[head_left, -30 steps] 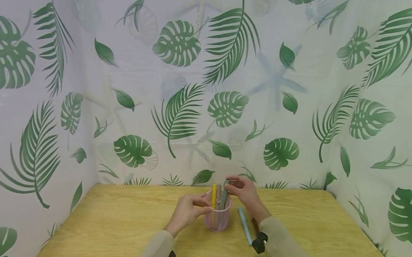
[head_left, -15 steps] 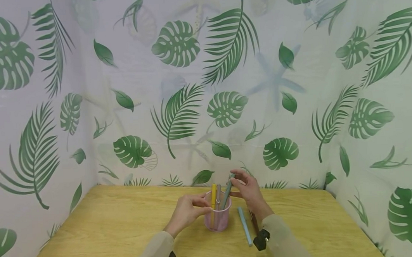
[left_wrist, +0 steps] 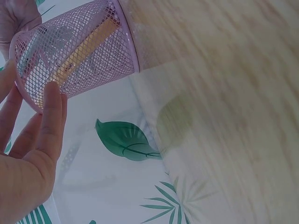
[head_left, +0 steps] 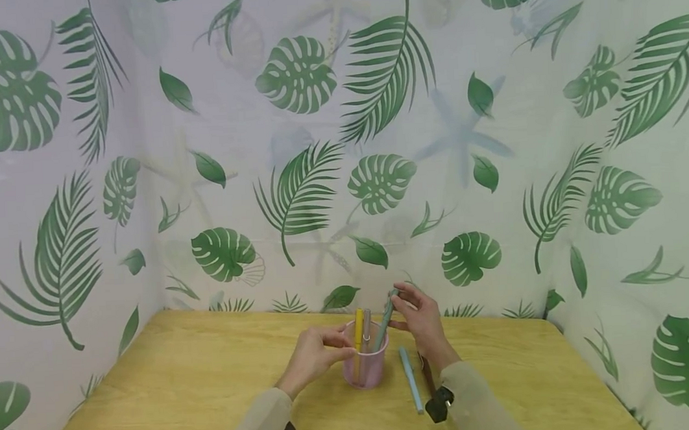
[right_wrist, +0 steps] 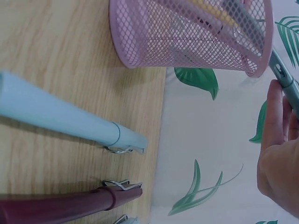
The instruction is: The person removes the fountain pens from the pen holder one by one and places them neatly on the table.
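Head: 3 pens (head_left: pixel 359 326) in pnk cup (head_left: pixel 376 372)

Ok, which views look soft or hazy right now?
Head: evenly lit, pen cup small but readable. Left wrist: hazy, tabletop grain blurred, a faint leaf shape beside the wall's leaf, perhaps a reflection. Right wrist: light-blue pen soft, cup mesh clearer.
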`<state>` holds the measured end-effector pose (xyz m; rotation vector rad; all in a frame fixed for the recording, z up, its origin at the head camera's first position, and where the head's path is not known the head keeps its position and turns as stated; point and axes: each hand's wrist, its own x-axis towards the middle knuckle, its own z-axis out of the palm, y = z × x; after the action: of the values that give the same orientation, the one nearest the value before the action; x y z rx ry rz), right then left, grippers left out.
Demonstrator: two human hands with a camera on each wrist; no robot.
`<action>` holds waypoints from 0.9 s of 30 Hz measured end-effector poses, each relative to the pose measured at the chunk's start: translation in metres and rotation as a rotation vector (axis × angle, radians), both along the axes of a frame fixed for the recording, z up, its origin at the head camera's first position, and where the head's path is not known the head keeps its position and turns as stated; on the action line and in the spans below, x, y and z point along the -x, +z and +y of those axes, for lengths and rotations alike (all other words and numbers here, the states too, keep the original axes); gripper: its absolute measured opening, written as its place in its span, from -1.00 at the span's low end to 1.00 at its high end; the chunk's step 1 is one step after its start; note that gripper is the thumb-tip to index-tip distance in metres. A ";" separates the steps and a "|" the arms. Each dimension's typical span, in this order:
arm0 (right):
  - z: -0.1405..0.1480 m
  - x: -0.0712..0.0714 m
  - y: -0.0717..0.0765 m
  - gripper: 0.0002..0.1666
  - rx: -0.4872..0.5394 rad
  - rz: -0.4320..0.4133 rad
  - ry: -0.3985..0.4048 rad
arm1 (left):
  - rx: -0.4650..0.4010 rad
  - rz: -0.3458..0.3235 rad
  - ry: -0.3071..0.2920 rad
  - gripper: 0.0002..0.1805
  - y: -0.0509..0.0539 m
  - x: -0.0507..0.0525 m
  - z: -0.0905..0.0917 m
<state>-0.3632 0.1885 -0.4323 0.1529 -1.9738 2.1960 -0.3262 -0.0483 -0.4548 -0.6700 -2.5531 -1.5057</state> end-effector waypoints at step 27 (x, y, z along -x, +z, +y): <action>0.022 0.002 0.011 -0.66 0.193 0.055 -0.075 | 0.011 0.022 0.005 -0.83 -0.003 0.001 0.001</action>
<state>-0.3652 0.2103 -0.4210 0.1086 -1.7000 2.2915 -0.3270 -0.0475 -0.4578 -0.6771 -2.5469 -1.4753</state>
